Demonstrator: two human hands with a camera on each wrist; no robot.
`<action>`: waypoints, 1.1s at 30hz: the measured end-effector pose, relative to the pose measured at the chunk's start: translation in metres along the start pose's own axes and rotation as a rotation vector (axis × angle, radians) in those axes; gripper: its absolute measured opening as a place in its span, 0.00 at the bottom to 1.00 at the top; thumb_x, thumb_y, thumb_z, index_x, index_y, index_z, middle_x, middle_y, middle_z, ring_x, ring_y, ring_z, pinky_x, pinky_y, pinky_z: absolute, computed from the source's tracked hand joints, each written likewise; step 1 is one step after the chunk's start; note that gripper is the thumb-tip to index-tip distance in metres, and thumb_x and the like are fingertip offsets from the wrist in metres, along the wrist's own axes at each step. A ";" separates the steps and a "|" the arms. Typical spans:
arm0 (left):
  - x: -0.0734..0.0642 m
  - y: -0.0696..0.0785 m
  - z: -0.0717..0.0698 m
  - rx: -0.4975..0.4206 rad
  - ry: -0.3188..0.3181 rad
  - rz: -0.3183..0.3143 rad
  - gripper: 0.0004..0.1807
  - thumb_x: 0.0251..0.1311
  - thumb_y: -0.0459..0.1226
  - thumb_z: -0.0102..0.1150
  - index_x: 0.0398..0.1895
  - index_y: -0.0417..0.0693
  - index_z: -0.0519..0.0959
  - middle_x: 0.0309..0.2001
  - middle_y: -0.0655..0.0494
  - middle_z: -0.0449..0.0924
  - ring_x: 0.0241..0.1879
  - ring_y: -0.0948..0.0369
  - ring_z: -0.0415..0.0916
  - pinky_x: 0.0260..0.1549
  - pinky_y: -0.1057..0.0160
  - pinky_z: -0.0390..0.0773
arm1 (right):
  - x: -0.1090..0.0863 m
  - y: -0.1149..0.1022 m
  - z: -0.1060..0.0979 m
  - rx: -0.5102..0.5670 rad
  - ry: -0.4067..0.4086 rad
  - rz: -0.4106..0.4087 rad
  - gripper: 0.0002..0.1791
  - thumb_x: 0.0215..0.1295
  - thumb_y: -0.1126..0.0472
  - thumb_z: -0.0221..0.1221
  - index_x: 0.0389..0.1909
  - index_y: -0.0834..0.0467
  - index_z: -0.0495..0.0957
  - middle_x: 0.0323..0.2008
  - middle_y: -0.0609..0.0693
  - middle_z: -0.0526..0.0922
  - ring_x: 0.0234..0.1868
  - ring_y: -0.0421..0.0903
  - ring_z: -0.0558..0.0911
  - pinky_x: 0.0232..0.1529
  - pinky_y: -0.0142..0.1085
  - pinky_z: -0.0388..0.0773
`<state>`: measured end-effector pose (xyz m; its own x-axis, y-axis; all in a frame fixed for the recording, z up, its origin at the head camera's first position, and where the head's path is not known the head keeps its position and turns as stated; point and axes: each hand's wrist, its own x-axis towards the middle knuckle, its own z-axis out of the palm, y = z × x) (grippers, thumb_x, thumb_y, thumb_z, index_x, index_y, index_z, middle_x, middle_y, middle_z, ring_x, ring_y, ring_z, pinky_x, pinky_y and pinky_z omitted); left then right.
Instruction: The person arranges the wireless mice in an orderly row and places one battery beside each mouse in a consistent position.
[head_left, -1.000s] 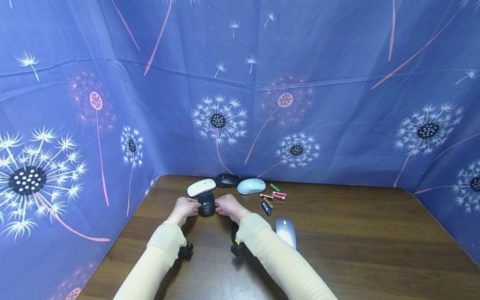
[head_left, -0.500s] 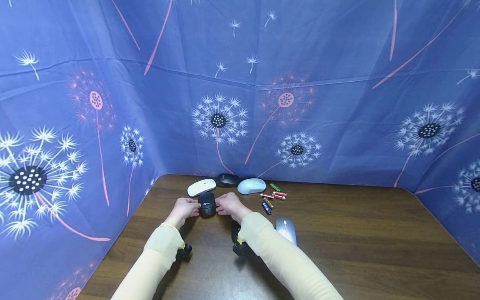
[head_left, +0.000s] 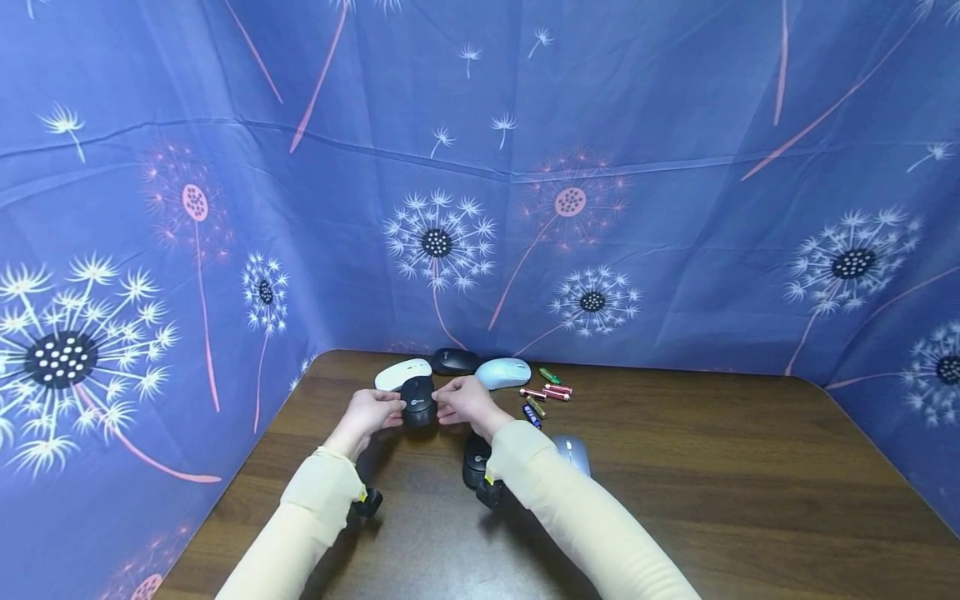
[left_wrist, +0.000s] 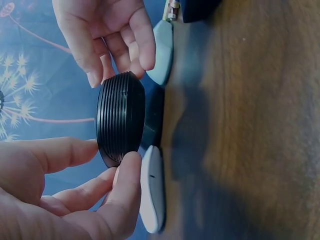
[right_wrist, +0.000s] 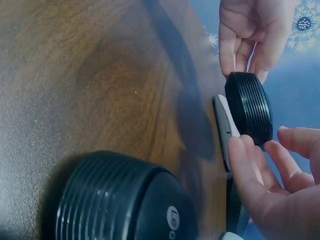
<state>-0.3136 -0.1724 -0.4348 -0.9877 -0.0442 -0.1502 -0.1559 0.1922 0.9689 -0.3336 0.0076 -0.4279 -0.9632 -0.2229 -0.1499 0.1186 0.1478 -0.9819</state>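
A black computer mouse (head_left: 418,402) with ribbed sides is held between my two hands, and the wrist views show it raised off the wooden table. My left hand (head_left: 369,412) pinches its left side with thumb and fingertips. On the opposite side, the fingertips of my right hand (head_left: 468,402) hold it. The left wrist view shows the ribbed end of this mouse (left_wrist: 122,117) close up. A second ribbed black mouse (right_wrist: 120,200) lies on the table beneath my right wrist, partly hidden in the head view by the wrist camera.
Behind the hands lie a white mouse (head_left: 403,373), a flatter black mouse (head_left: 455,360) and a light blue mouse (head_left: 502,372). Several batteries (head_left: 557,392) are scattered to their right. A silver mouse (head_left: 574,454) is partly covered by my right sleeve. Patterned blue cloth (head_left: 675,208) hangs behind the table.
Both hands have raised the black mouse and shifted slightly right with it. More of the second black mouse shows beside my right wrist; my right sleeve covers more of the silver one.
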 end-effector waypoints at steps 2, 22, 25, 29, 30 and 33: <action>-0.002 0.003 0.001 0.001 -0.002 0.012 0.19 0.61 0.25 0.53 0.52 0.18 0.69 0.48 0.27 0.75 0.34 0.56 0.82 0.43 0.54 0.81 | -0.001 -0.002 -0.002 0.007 0.001 0.002 0.08 0.62 0.68 0.57 0.37 0.72 0.77 0.24 0.56 0.80 0.21 0.44 0.80 0.29 0.39 0.83; -0.019 0.040 0.017 -0.011 -0.041 0.111 0.17 0.58 0.25 0.55 0.50 0.20 0.72 0.48 0.26 0.75 0.36 0.53 0.82 0.46 0.53 0.79 | -0.027 -0.025 -0.034 0.036 0.003 -0.062 0.10 0.59 0.70 0.60 0.39 0.73 0.75 0.26 0.59 0.82 0.24 0.46 0.83 0.36 0.43 0.83; -0.020 0.046 0.021 -0.005 -0.051 0.119 0.17 0.58 0.25 0.55 0.49 0.20 0.72 0.47 0.27 0.76 0.35 0.54 0.82 0.44 0.55 0.80 | -0.031 -0.031 -0.038 0.046 0.016 -0.067 0.12 0.59 0.70 0.59 0.42 0.73 0.75 0.27 0.59 0.82 0.24 0.45 0.82 0.35 0.44 0.83; -0.021 0.055 0.025 0.005 -0.059 0.129 0.17 0.58 0.25 0.56 0.49 0.21 0.73 0.45 0.30 0.77 0.33 0.56 0.83 0.43 0.56 0.81 | -0.035 -0.035 -0.045 0.072 0.014 -0.100 0.11 0.59 0.70 0.60 0.41 0.71 0.76 0.26 0.59 0.82 0.23 0.46 0.83 0.36 0.45 0.83; -0.021 0.057 0.026 0.006 -0.061 0.131 0.17 0.58 0.25 0.56 0.49 0.22 0.73 0.45 0.30 0.77 0.33 0.57 0.82 0.44 0.55 0.80 | -0.037 -0.037 -0.047 0.071 0.020 -0.098 0.11 0.58 0.70 0.60 0.41 0.71 0.76 0.26 0.60 0.82 0.23 0.46 0.83 0.36 0.46 0.83; -0.023 0.063 0.030 -0.003 -0.075 0.143 0.17 0.58 0.25 0.56 0.50 0.22 0.73 0.46 0.30 0.77 0.33 0.56 0.82 0.45 0.53 0.79 | -0.039 -0.040 -0.055 0.072 0.025 -0.098 0.12 0.58 0.69 0.61 0.41 0.71 0.76 0.25 0.59 0.83 0.23 0.46 0.84 0.35 0.45 0.83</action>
<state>-0.3013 -0.1296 -0.3762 -0.9981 0.0572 -0.0246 -0.0134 0.1885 0.9820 -0.3136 0.0634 -0.3768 -0.9767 -0.2084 -0.0510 0.0400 0.0568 -0.9976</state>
